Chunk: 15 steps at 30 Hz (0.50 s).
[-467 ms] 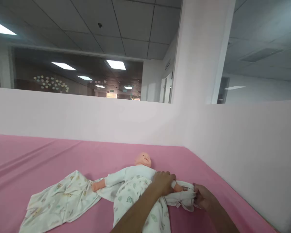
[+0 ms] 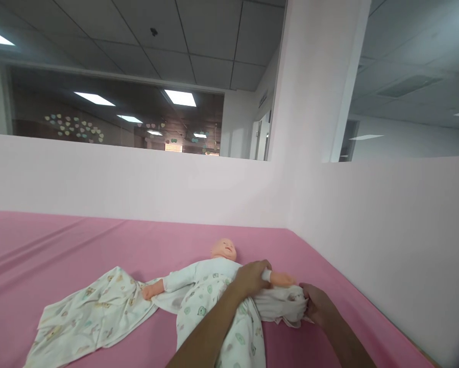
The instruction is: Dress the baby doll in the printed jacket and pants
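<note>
A baby doll (image 2: 224, 249) lies on its back with both arms stretched out to the sides. It wears a white long-sleeved top and a printed cloth over its lower body. My left hand (image 2: 251, 279) is closed around the doll's sleeved arm on the right. The bare doll forearm (image 2: 283, 279) sticks out beyond my fingers. Just below it, my right hand (image 2: 316, 304) pinches the bunched end of a white garment sleeve (image 2: 285, 304). On the left, the printed part of a garment (image 2: 95, 312) lies spread out by the doll's other hand; part of it runs beneath the doll.
The doll rests on a pink padded surface (image 2: 110, 245) with creases at the left. White low walls (image 2: 137, 179) meet in a corner behind and to the right, with glass panes above them.
The doll's forearm, which lay within the bunched sleeve, now lies above it and bare. My right hand still grips the sleeve, slightly lower relative to the doll's hand. The view has shifted slightly.
</note>
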Tool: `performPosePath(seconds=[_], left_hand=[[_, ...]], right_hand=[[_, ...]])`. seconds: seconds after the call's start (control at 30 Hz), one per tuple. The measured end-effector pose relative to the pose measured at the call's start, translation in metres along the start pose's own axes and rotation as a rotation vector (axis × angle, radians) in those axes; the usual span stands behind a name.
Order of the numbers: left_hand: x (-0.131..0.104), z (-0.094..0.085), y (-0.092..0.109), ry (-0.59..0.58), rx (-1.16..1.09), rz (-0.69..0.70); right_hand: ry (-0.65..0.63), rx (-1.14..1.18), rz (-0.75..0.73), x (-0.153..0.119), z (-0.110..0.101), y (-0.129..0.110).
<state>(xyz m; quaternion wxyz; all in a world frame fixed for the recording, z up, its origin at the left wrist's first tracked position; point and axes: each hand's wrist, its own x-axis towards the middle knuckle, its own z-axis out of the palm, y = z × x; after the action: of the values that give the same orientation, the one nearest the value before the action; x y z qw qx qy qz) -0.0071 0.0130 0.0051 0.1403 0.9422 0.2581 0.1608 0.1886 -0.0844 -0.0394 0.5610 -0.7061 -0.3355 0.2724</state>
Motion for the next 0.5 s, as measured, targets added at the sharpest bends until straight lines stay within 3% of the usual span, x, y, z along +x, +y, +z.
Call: performPosePath(seconds=[0.27,0.5], left_hand=[[0.001,0.004,0.004,0.027,-0.008,-0.054],[-0.005,0.006,0.013,0.032,0.068,-0.119]], right_hand=[[0.04,-0.064,0.004,-0.017,0.012,-0.006],[0.212,-0.208,-0.088,-0.022,0.004,-0.019]])
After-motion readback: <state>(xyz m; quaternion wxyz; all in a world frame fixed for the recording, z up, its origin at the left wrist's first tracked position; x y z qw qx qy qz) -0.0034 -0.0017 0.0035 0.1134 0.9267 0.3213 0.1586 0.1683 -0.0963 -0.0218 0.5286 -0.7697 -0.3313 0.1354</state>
